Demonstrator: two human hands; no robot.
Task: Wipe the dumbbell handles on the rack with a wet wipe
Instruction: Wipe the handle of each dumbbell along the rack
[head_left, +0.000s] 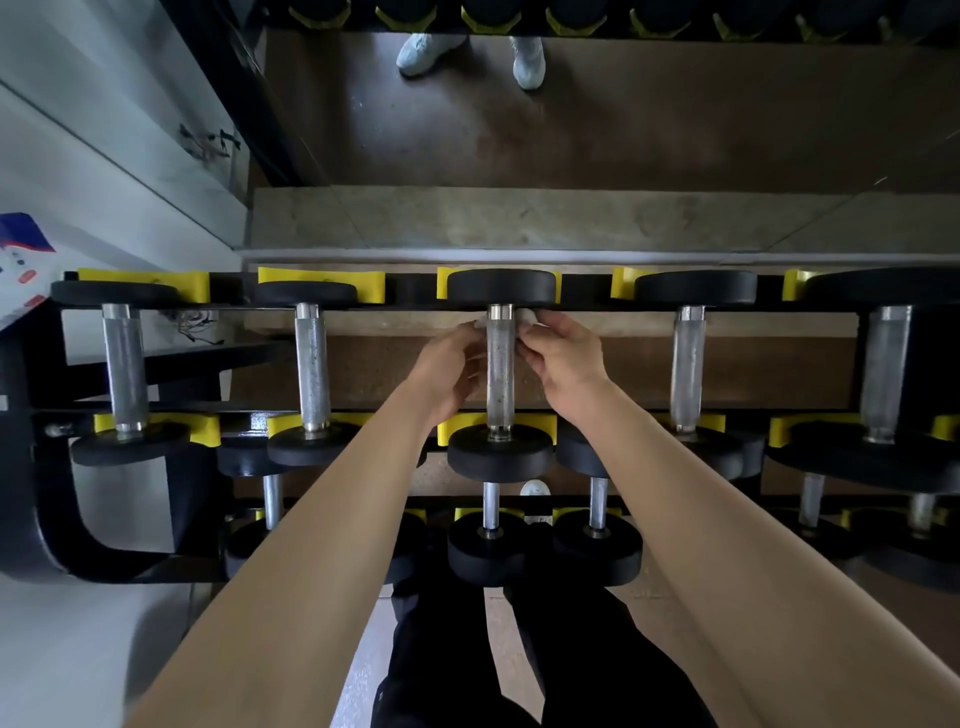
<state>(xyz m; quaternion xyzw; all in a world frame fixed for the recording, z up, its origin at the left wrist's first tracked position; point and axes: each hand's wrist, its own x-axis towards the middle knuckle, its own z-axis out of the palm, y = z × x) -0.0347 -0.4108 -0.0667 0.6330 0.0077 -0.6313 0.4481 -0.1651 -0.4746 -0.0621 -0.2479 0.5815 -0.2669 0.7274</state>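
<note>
The wipe (528, 315) is looped behind the handle (500, 364) of the middle dumbbell on the rack's top tier, right up at the handle's far end, just under the far head. Only two white scraps of it show, one on each side of the bar. The left hand (451, 366) pinches the left scrap and the right hand (563, 364) pinches the right one, so each grip is clamped on the wipe, with fingers curled in close beside the steel.

The wipe looks thin, limp and light. It will fold and bunch easily, and if it is damp it should cling to the metal. The handle is stiff, knurled steel, and that rough surface is likely to drag at the cloth and could tear it if it is pulled hard. The best hold is probably the one shown: one end in each hand, taut round the bar, drawn along it toward the near head. The dumbbell looks heavy and sits in yellow cradles (322, 280) on the rack (410, 288), so it should need no lifting, though it may roll a little under a sideways pull.

Two more handles lie toward the rack's left end (124, 364) (311, 364) and two toward its right (688, 364) (883, 364). A lower tier (491, 545) holds smaller dumbbells at the near edge.
</note>
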